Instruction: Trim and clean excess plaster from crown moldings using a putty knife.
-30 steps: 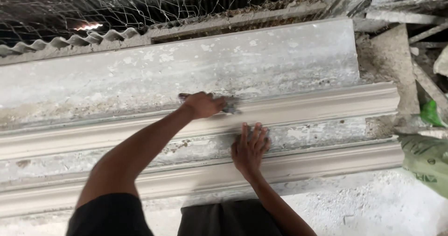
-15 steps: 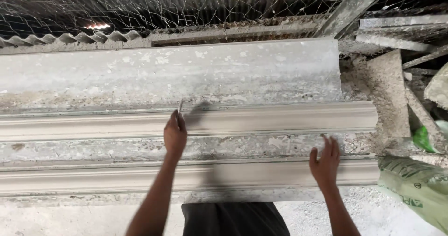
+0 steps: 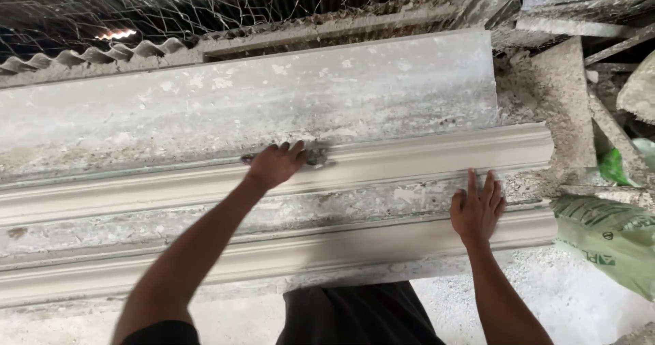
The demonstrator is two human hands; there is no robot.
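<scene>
Left hand [image 3: 276, 164]: fingers curled over a small dark, flat tool [image 3: 315, 157], clamped on it; the blade end shows just past the fingertips, the other end pokes out behind the wrist side.
Tool contact: blade lies on the upper edge of the upper moulding [image 3: 423, 155], where it meets the rough grey slab [image 3: 273, 106] beyond the fingertips.
Right hand [image 3: 476, 208]: flat, fingers spread and apart, holding nothing; palm rests on the lower moulding [image 3: 273, 256], fingertips reach the crusted strip [image 3: 327, 205] between the two mouldings.
Mouldings: two long pale profiled castings, side by side, running across under both hands.
Off the right fingers: green sack [image 3: 607, 239], rubble beyond it.
Beyond the slab: wire mesh [image 3: 205, 4], corrugated sheet edge [image 3: 89, 53].
Technique (judgement): keep the blade shallow to the edge so it follows the profile without gouging; short strokes, steady pressure.
Bracing (judgement): keep the flat hand bearing down so the casting does not shift.
Risk (judgement): the edge looks thin; a steep blade could chip it.
</scene>
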